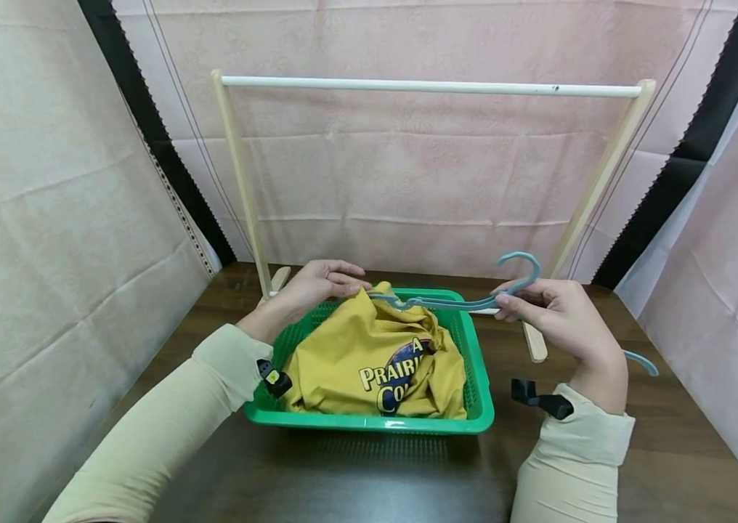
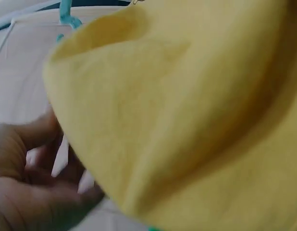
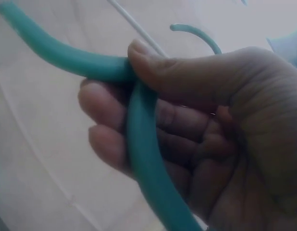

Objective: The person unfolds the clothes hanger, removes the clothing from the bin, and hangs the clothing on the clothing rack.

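A yellow T-shirt (image 1: 336,363) with a printed front lies bunched in the green basket (image 1: 483,407), one part drawn up toward the rear rim. My left hand (image 1: 319,290) holds that raised edge. In the left wrist view the yellow cloth (image 2: 153,125) fills most of the picture, partly covering the fingertips of the left hand (image 2: 33,183). Right of the basket, my right hand (image 1: 555,312) grips a light blue clothes hanger (image 1: 454,303) just below its hook. One hanger arm reaches left to the raised cloth; the other shows beyond the right wrist.
Behind the basket stands a rack with a white crossbar (image 1: 421,86) and pale wooden posts (image 1: 241,167). A rack foot (image 1: 535,345) lies near the right hand. Pale cloth walls (image 1: 49,218) enclose the dark wooden table (image 1: 369,487) on the back and sides.
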The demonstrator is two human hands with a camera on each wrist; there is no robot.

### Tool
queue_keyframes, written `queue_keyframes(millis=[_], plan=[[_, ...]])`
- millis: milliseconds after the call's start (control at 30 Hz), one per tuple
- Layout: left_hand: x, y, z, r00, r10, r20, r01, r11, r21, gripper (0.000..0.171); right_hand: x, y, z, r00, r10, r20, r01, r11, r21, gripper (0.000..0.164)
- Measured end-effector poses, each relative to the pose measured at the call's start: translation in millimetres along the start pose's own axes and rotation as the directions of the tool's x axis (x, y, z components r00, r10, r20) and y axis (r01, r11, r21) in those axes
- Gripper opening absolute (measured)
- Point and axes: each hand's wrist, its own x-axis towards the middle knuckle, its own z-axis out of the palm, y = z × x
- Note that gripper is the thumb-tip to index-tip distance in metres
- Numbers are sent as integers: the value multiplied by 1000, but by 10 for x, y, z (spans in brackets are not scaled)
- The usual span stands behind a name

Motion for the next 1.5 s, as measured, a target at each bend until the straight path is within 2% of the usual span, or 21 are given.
queue_keyframes(millis=[67, 100, 200, 233, 300, 400, 500, 633, 767, 833, 900, 967, 1033, 1100, 1133, 1200, 1267, 1367, 1400, 1500], plan=[[-22, 72, 13, 992, 97, -81, -90, 992, 87, 33, 10, -9, 14, 1000, -10, -20, 10, 1000, -13, 13], [-35, 114, 23, 980, 159, -120, -141, 980, 142, 32, 17, -16, 21, 999, -16, -37, 15, 1000, -17, 13], [-78, 252, 63, 925, 328, -192, -269, 922, 278, 27, 34, -44, 45, 994, -40, -99, 39, 999, -17, 12], [-88, 288, 75, 909, 371, -191, -305, 903, 301, 26, 44, -54, 58, 992, -52, -116, 50, 999, -13, 12], [-103, 336, 103, 892, 423, -161, -360, 879, 312, 25, 70, -75, 90, 988, -74, -136, 76, 997, 9, 12], [-111, 354, 148, 888, 452, -89, -411, 864, 290, 23, 119, -99, 157, 984, -119, -132, 128, 990, 62, 16], [-117, 354, 190, 878, 477, -49, -446, 850, 282, 22, 159, -121, 221, 980, -156, -121, 172, 975, 137, 20], [-178, 424, 223, 874, 485, -17, -459, 837, 298, 22, 179, -135, 262, 972, -206, -113, 228, 942, 247, 21], [-232, 529, 214, 876, 482, -20, -449, 831, 329, 22, 152, -134, 220, 967, -240, -80, 253, 905, 341, 20], [-244, 562, 218, 876, 481, -20, -450, 833, 322, 22, 134, -138, 193, 967, -253, -39, 249, 899, 361, 20], [-267, 593, 257, 880, 475, 8, -454, 835, 310, 21, 133, -154, 190, 967, -255, -15, 245, 907, 344, 20], [-286, 623, 320, 877, 477, 58, -469, 822, 322, 20, 157, -182, 219, 968, -252, -20, 243, 909, 337, 19], [-302, 665, 380, 867, 489, 96, -488, 795, 360, 20, 197, -215, 269, 966, -248, -68, 256, 911, 323, 18], [-312, 696, 403, 864, 493, 101, -486, 764, 425, 23, 231, -248, 320, 962, -242, -127, 271, 907, 322, 18], [-321, 710, 397, 865, 494, 92, -475, 746, 466, 25, 242, -260, 341, 958, -244, -152, 281, 903, 325, 18], [-348, 736, 359, 876, 479, 59, -433, 726, 534, 31, 249, -277, 368, 948, -254, -192, 305, 896, 322, 19], [-379, 747, 298, 892, 451, 21, -373, 711, 595, 34, 248, -283, 376, 935, -279, -221, 341, 881, 328, 20], [-428, 748, 213, 925, 379, -29, -263, 694, 670, 29, 257, -273, 373, 904, -340, -260, 412, 857, 311, 24], [-442, 737, 193, 930, 366, -42, -240, 688, 684, 26, 264, -267, 375, 893, -361, -269, 434, 849, 300, 25], [-473, 677, 161, 926, 371, -64, -222, 676, 703, 17, 282, -272, 384, 878, -393, -273, 462, 845, 269, 28]])
